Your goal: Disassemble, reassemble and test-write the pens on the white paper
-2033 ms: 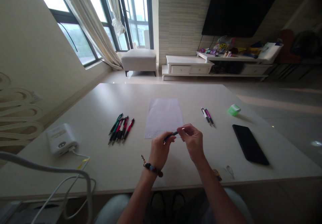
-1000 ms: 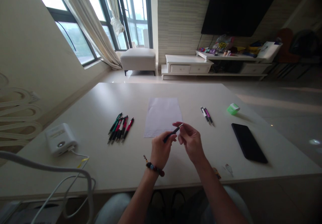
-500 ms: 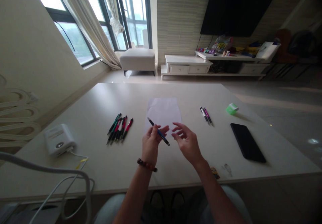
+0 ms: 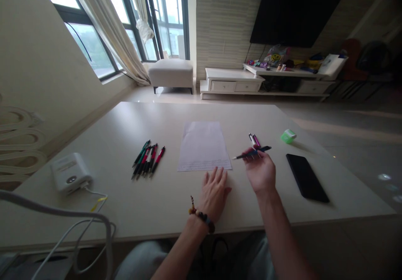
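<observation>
A dark blue pen point(image 4: 250, 153) is gripped in my right hand point(image 4: 261, 173), its tip pointing left toward the paper's lower right corner. My left hand point(image 4: 215, 194), with a beaded bracelet point(image 4: 202, 218) at the wrist, lies palm down with fingers stretched out, the fingertips at the near edge of a white sheet of paper point(image 4: 203, 139). Lines of small writing run along the sheet's near edge. Just beyond my right hand lie a white pen point(image 4: 251, 139) and a purple pen point(image 4: 256, 139), partly hidden by it.
Several pens point(image 4: 148, 160), red, green and black, lie in a group left of the paper. A black phone point(image 4: 307, 178) and a small green-and-white container point(image 4: 288, 136) are on the right. At the left stands a white box point(image 4: 71, 173) with cables point(image 4: 105, 215).
The pen has passed from my left hand to my right, which moved rightward. My left hand has come down flat near the paper's edge.
</observation>
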A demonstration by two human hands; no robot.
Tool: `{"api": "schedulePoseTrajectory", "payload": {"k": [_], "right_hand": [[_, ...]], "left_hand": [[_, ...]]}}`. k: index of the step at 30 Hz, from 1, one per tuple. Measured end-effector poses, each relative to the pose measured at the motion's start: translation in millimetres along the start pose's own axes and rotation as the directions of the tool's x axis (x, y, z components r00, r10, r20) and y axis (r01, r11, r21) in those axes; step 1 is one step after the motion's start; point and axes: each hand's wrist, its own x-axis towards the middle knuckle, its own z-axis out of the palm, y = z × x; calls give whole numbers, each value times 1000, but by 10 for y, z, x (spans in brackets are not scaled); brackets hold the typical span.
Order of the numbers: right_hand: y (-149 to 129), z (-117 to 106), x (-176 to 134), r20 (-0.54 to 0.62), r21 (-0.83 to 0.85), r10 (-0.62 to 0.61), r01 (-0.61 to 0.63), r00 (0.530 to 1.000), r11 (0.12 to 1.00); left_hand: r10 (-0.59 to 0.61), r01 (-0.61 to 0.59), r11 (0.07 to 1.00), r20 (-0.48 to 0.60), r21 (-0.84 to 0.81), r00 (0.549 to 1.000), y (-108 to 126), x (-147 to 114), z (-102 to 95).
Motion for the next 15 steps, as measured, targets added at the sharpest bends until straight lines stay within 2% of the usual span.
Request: {"api": "schedulePoseTrajectory", "payload": {"k": [2,5,9,15], "right_hand": [[-100,-101,46,63,64,104,-108,993,992],[-172,-194,46,139,49,139,-147,980,988],[-170,-226,45,158,40,146,-155,977,987],[-149,-204,50,168,126,178,-200,970,972]], "left_hand": [[12,-21,981,46,191,999,-22,-17,84],[8,-31,944,69,328,998,-55,-20,152],[28,-59,924,89,378,996,-45,-28,129],[34,-68,919,93,389,995,31,-52,72]]}}
